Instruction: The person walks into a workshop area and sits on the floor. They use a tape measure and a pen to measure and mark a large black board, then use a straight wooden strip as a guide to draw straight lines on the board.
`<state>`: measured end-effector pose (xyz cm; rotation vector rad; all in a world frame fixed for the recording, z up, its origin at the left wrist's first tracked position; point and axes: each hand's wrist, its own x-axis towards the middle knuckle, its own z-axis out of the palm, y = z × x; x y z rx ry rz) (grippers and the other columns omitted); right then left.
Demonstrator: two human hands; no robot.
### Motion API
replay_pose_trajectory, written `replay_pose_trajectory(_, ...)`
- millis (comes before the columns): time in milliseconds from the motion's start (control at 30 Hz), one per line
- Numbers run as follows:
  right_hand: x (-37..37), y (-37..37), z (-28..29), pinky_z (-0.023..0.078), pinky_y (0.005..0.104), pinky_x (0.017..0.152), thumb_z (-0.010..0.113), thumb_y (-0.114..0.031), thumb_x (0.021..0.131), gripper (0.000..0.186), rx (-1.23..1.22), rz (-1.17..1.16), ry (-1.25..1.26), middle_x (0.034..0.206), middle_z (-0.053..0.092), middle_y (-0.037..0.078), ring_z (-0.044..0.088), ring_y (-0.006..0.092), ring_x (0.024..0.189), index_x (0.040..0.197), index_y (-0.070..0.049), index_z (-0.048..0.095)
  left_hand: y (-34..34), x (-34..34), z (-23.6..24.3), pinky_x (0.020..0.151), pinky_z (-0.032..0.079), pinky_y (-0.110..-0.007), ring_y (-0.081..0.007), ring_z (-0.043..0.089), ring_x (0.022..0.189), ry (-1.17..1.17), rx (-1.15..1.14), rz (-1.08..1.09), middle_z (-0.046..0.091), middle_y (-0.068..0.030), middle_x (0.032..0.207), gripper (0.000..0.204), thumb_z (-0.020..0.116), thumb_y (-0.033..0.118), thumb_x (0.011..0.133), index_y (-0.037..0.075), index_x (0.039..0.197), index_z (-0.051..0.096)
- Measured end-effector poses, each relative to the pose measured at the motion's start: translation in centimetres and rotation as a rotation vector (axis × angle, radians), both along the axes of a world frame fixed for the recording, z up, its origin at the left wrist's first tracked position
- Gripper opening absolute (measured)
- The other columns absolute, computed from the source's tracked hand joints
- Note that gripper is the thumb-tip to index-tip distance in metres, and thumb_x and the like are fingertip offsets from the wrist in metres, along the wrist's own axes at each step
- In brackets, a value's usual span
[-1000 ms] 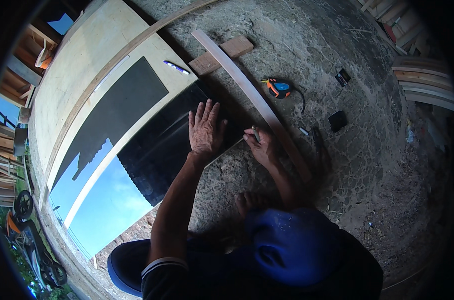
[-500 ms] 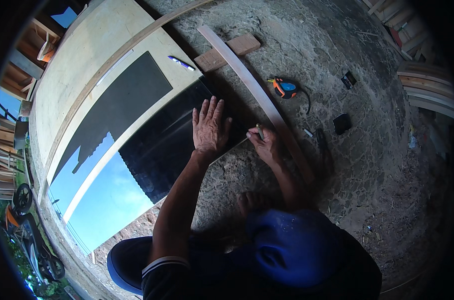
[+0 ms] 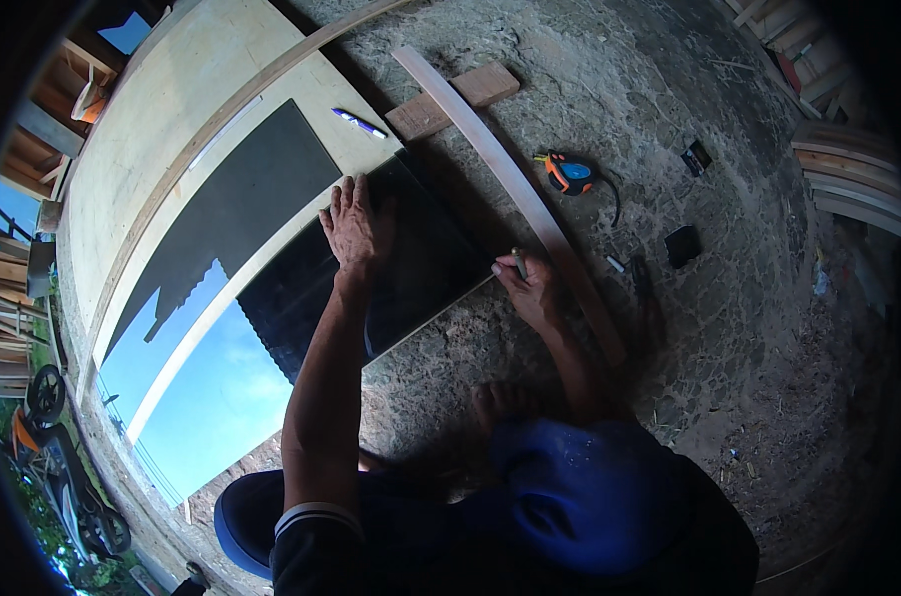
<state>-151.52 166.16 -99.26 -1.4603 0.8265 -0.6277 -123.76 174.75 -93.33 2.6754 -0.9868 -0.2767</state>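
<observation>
My left hand (image 3: 353,233) lies flat with its fingers stretched out on a glossy dark sheet (image 3: 426,243), close to its far left edge. The sheet's surface mirrors the sky at its lower left. At the sheet's right edge, my right hand (image 3: 535,295) pinches a slim tool with a brass-coloured end (image 3: 519,263); its tip is too small to make out. A second reflective sheet (image 3: 272,169) rests beyond, on a pale board (image 3: 222,70). On that board, past my left fingers, is a purple and white pen (image 3: 359,123).
A long wooden strip (image 3: 500,164) crosses a short plank (image 3: 485,87) right of the sheet. Near it on the rough ground are an orange and black tape measure (image 3: 570,173), a small black piece (image 3: 681,246) and a white stub (image 3: 615,263). A motorcycle (image 3: 68,477) stands far left.
My left hand has slid left across the dark sheet, from its middle toward its far left edge. My right hand stays nearly in place with the tool.
</observation>
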Motion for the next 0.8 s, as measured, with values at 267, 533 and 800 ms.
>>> replay_pose_trajectory(267, 0.2, 0.6, 1.2, 0.05, 0.0249, 0.072, 0.074, -0.009, 0.093, 0.013, -0.151, -0.018, 0.019, 0.084, 0.065, 0.002, 0.059, 0.007, 0.08, 0.101, 0.001, 0.069, 0.1, -0.7, 0.5, 0.125, 0.013, -0.056, -0.0323, 0.021, 0.154, 0.034, -0.031, 0.006, 0.032, -0.0096, 0.164, 0.07, 0.057, 0.044, 0.097, 0.013, 0.155, 0.036)
replay_pose_trajectory(533, 0.4, 0.6, 1.5, 0.05, 0.0264, 0.07, 0.073, -0.011, 0.094, 0.016, -0.239, -0.017, 0.119, 0.085, 0.065, 0.002, 0.06, 0.0084, 0.08, 0.103, 0.001, 0.069, 0.0, -2.2, 0.0, 0.125, 0.011, -0.055, -0.0332, 0.019, 0.155, -0.062, -0.153, -0.019, 0.028, -0.0133, 0.165, 0.068, 0.057, 0.04, 0.098, 0.012, 0.155, 0.037)
replay_pose_trajectory(800, 1.0, 1.9, 3.2, 0.054, 0.0334, 0.078, 0.075, -0.017, 0.093, 0.027, -0.297, -0.003, 0.289, 0.097, 0.068, 0.013, 0.067, 0.0218, 0.089, 0.109, 0.001, 0.064, -0.8, -5.7, -0.4, 0.125, 0.01, -0.054, -0.0346, 0.02, 0.154, -0.057, -0.192, -0.182, 0.029, -0.0167, 0.164, 0.07, 0.058, 0.046, 0.098, 0.012, 0.155, 0.037)
